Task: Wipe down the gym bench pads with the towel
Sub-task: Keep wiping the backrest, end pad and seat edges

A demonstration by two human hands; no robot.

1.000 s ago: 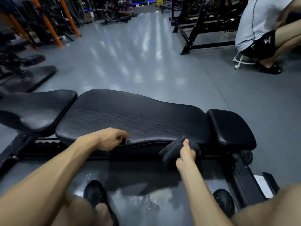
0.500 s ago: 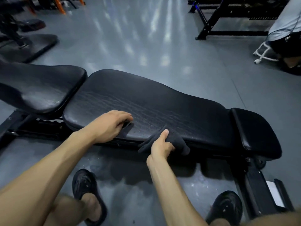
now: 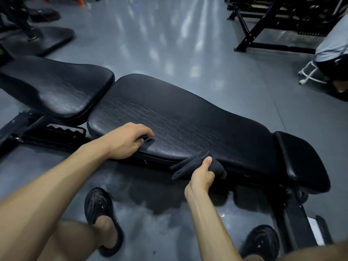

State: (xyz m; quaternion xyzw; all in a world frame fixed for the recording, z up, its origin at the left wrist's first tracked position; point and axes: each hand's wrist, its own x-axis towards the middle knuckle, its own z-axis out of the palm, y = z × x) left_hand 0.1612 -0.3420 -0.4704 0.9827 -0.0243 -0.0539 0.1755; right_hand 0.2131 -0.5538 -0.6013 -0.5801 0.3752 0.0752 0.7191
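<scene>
The right hand (image 3: 201,177) has its fingers closed around a bunched dark towel (image 3: 195,164), thumb up on the cloth, pressing it against the near edge of the long pad (image 3: 180,125) toward its right end. The left hand (image 3: 128,141) sits curled on the same near edge toward the left end; something dark shows under its fingertips, perhaps a fold of the pad cover or a second bit of cloth, and the view is too dim to say which.

The towel is wadded rather than spread, so only a small patch touches the pad; a pass like this could skip strips of the wrinkled top. Much of the cloth hangs off the edge, so it could slip out of the grip or drag on the frame below. The bracing left hand lies in the wiping path along the near edge and would need to lift.

The seat pad (image 3: 54,91) stands at the left end, tilted, with a gap between it and the long pad. A small end pad (image 3: 301,162) sits at the right end. Both look untouched by the towel. The floor (image 3: 150,200) under the bench shows a dark wet-looking patch just beside the person's sandals (image 3: 99,210), a slip risk. Another person (image 3: 333,44) crouches well apart at the far right, beside a black rack (image 3: 263,19)
</scene>
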